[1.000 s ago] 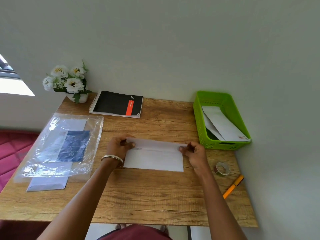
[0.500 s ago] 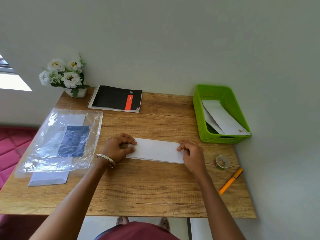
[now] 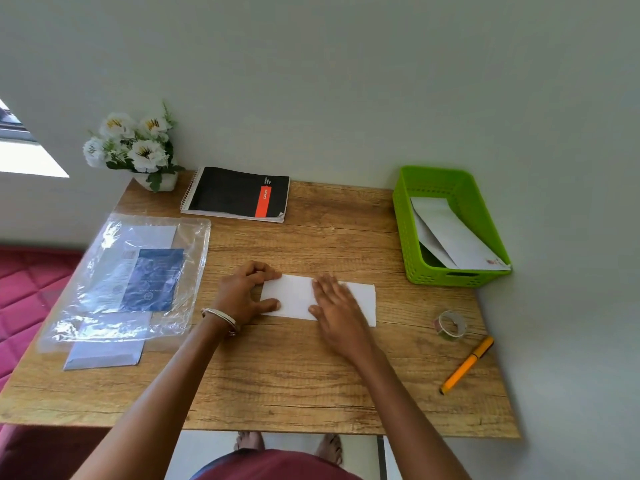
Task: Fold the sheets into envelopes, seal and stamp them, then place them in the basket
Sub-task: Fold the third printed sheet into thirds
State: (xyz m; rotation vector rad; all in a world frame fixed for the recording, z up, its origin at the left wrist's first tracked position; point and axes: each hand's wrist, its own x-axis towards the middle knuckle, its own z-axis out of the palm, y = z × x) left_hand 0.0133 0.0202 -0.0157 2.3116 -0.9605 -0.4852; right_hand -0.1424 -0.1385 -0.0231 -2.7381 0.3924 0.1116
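Since half second ago, right hand [image 3: 337,306] slides from paper's [image 3: 294,294] end to middle, fingers flat, pressing crease; left hand [image 3: 244,294] fingertips pin left end to stop shifting.

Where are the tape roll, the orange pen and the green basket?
tape roll [image 3: 450,325], head view, on its near rim.
orange pen [image 3: 465,366], head view, middle of its barrel.
green basket [image 3: 407,237], head view, on its left wall.

R hand [image 3: 336,306] flat on envelope [image 3: 298,296], L hand [image 3: 242,296] pinning its end.
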